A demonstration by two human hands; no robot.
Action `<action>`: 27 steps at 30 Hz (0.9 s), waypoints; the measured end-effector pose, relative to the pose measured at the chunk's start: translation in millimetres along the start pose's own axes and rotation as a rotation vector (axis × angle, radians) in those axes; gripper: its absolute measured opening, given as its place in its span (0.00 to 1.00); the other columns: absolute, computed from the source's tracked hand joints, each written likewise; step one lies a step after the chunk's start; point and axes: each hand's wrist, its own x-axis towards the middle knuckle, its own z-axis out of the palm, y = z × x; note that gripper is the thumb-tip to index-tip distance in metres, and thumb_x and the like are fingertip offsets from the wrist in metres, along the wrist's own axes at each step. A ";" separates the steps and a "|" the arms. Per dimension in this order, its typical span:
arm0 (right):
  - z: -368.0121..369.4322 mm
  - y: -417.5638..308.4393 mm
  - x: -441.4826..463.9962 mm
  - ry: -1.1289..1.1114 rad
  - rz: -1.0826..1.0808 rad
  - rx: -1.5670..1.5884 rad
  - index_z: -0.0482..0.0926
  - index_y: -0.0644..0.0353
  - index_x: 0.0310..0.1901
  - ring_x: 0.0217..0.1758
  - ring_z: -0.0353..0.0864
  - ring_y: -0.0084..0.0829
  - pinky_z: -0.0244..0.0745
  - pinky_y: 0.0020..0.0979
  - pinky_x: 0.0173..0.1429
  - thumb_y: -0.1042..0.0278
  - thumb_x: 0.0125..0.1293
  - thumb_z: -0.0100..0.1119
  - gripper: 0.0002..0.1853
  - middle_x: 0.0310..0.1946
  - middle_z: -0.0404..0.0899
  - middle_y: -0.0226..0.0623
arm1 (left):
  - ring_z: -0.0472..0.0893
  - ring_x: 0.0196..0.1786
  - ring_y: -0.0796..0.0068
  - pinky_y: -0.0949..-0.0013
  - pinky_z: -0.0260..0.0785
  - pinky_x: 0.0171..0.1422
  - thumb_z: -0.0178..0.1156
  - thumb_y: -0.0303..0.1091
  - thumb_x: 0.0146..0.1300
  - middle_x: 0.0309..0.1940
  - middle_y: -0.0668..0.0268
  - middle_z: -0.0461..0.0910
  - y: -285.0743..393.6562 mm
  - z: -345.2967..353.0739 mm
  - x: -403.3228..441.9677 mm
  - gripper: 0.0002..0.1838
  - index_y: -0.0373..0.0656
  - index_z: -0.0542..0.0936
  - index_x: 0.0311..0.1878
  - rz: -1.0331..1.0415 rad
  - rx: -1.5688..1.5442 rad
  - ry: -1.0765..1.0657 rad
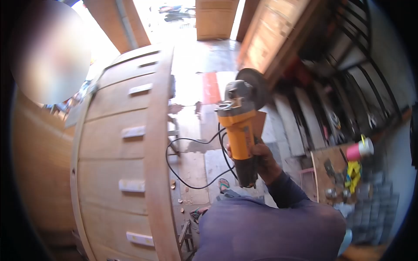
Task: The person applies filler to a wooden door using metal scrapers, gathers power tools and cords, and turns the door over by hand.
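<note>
A yellow angle grinder (240, 138) with a grey head and a dark, round disc (254, 88) is held up in front of my body. My right hand (264, 162) wraps around its body from the right, with fingertips showing on the far side. The grinder's black cable (191, 188) loops down and out to the left. To the left of the grinder, and apart from it, lies a long wooden panel (115, 174) with several pale blocks (131, 186) on it. My left hand does not show.
Wooden doors (216, 19) stand at the back. On the right are dark metal racks (348, 87) and a wooden board (324, 174) near a pink-and-white cup (360, 150) and a yellow item (353, 176). My sandalled foot (224, 185) is on the tiled floor (191, 165).
</note>
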 end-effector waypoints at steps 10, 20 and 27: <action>-158.3 -25.1 -87.1 0.418 -0.228 0.070 0.71 0.68 0.66 0.52 0.86 0.36 0.82 0.36 0.59 0.59 0.54 0.72 0.39 0.51 0.83 0.48 | 0.88 0.49 0.61 0.63 0.81 0.52 0.70 0.44 0.70 0.51 0.55 0.88 344.8 73.1 -41.9 0.22 0.36 0.86 0.58 0.345 -0.479 -0.310; -164.9 -27.9 -151.8 0.833 -0.405 0.078 0.69 0.67 0.67 0.53 0.86 0.35 0.86 0.33 0.56 0.57 0.58 0.70 0.38 0.51 0.83 0.47 | 0.88 0.50 0.61 0.63 0.80 0.52 0.68 0.47 0.72 0.51 0.55 0.89 534.3 142.9 -66.1 0.23 0.35 0.86 0.56 0.522 -0.797 -0.607; -171.5 -11.4 -137.7 0.937 -0.582 0.205 0.73 0.67 0.63 0.49 0.86 0.31 0.86 0.32 0.52 0.50 0.63 0.69 0.35 0.49 0.83 0.43 | 0.88 0.50 0.62 0.62 0.81 0.54 0.72 0.39 0.68 0.52 0.58 0.89 648.9 177.2 -117.0 0.18 0.37 0.87 0.55 0.582 -0.971 -0.698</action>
